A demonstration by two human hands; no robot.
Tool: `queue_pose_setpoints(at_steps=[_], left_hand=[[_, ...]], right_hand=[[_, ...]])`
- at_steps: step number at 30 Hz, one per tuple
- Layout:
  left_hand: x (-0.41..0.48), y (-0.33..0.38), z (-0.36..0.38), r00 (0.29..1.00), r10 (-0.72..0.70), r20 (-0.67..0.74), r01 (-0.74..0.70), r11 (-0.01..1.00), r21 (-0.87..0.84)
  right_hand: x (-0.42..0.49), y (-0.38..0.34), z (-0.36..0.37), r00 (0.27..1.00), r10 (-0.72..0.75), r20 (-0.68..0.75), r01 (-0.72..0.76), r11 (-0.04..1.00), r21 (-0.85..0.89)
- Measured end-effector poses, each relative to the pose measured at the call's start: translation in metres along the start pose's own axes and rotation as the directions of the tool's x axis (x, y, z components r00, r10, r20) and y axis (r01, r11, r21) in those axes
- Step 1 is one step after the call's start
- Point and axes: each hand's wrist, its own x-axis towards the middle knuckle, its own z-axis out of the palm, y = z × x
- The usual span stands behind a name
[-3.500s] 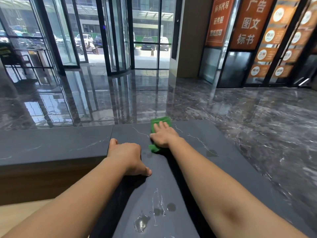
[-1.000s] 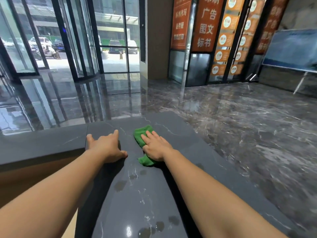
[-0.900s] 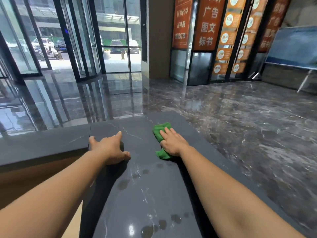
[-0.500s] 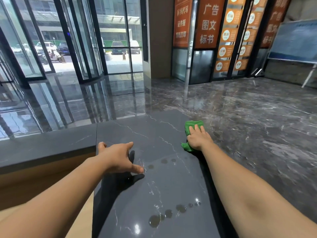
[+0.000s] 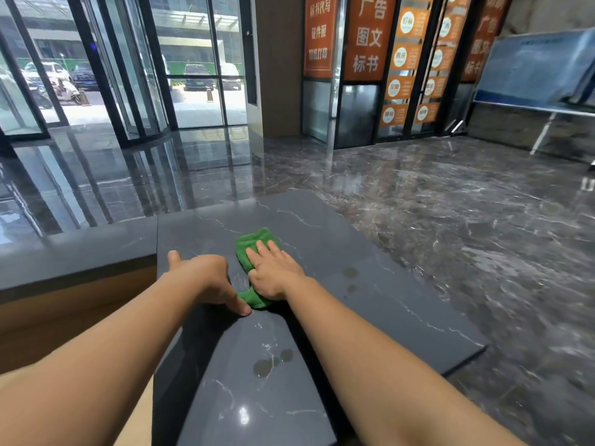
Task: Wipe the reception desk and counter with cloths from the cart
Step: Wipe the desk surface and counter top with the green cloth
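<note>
A green cloth [image 5: 252, 244] lies flat on the dark grey marble-look counter top [image 5: 370, 294]. My right hand [image 5: 273, 272] presses down on it with straight fingers, covering its middle. My left hand [image 5: 206, 278] rests on the counter just left of the cloth, thumb out toward the inner edge and a fingertip touching the stone near the cloth's near end. Wet spots [image 5: 270, 363] sit on the counter closer to me, between my forearms.
A lower grey counter section [image 5: 74, 252] with a wooden front runs off to the left. Beyond the counter lies a glossy marble lobby floor [image 5: 450, 201], glass entrance doors [image 5: 135, 69] and orange signs [image 5: 367, 37]. The counter's right edge [image 5: 463, 352] drops to the floor.
My right hand has slid the cloth back from the counter's right edge to the middle, beside my left hand. The view has swung slightly left.
</note>
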Motion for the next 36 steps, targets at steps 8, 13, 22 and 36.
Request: queue_pose_setpoints(at_steps=[8,13,22,36], left_hand=[[0.002,0.002,-0.005,0.995,-0.027,0.092,0.027,1.000,0.003],[0.002,0.001,-0.003,0.998,-0.012,0.066,0.012,1.000,0.000],[-0.013,-0.016,0.018,0.994,0.049,-0.101,-0.068,0.979,-0.191],[-0.030,-0.104,0.055,0.942,-0.298,0.152,0.105,-0.168,-0.980]], right_hand=[[-0.017,0.125,-0.028,0.975,0.220,-0.042,-0.223,0.972,-0.073],[-0.037,0.164,-0.038,0.932,0.356,-0.069,-0.359,0.932,-0.044],[-0.026,0.082,-0.019,0.884,0.444,-0.147,-0.443,0.896,0.038],[0.042,-0.132,0.030,0.989,-0.146,-0.009,0.146,0.989,-0.032]])
